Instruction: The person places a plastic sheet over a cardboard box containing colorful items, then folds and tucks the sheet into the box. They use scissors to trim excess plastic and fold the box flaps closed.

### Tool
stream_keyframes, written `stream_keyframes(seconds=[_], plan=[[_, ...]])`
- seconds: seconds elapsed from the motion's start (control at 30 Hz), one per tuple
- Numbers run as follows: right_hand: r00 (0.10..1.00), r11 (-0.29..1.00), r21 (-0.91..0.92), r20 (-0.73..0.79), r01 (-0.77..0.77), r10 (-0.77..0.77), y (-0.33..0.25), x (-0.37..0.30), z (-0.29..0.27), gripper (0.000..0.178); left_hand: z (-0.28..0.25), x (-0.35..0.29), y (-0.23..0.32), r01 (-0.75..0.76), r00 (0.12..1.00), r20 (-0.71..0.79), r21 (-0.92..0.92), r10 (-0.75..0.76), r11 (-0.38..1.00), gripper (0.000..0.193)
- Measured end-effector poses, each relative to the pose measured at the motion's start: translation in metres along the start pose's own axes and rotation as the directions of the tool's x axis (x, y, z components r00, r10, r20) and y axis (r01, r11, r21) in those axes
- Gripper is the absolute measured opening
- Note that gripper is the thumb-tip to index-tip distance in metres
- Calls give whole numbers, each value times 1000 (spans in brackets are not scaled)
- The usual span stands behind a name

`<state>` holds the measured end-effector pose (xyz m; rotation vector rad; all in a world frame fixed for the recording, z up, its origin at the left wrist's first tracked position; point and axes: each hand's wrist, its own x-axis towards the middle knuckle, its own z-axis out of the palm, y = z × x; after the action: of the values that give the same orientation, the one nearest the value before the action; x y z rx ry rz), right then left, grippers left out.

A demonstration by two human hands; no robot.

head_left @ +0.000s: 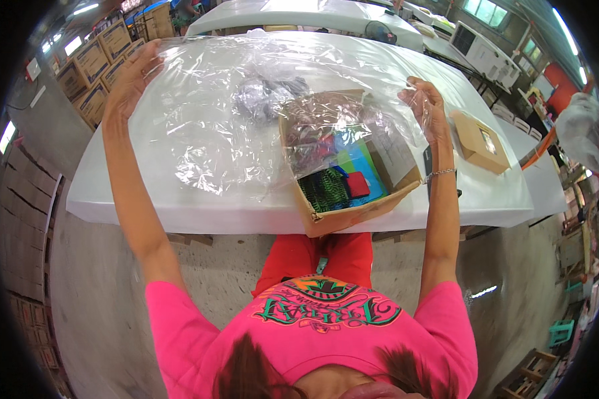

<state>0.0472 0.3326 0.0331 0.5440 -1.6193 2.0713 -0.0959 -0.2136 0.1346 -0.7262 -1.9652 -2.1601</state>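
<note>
Film of clear, glossy plastic (193,120) spans your left hand (134,76) and right hand (427,110), each pinching an edge, over the open brown cardboard box (361,213) and white-covered counter (487,199), so spread it evenly.

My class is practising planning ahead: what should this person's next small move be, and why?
Probably shift the clear sheet slightly left, away from the box. The left hand and right hand hold it spread, and in this view it overlaps the open box, while the table extends leftward beneath it.
</note>
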Motion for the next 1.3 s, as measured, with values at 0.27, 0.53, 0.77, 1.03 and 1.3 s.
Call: stream_keyframes(seconds=[0.27,0.53,0.77,1.03,1.3], plan=[[960,947,-307,-224,95,-169,-9,4,39,16,14,1,4,-180,918,-327,163,225,970,37],[919,941,-255,-267,221,-289,-10,10,41,18,19,-3,4,-196,899,-353,204,259,959,39],[964,979,90,-211,184,-162,-6,10,39,13,11,-11,4,-153,917,-351,128,189,980,41],[989,979,-200,-137,26,-55,-12,5,42,11,5,-13,-7,-231,886,-352,228,301,946,46],[993,998,-59,120,13,-6,-24,-5,41,14,-8,-20,-8,-194,920,-297,217,254,957,39]])
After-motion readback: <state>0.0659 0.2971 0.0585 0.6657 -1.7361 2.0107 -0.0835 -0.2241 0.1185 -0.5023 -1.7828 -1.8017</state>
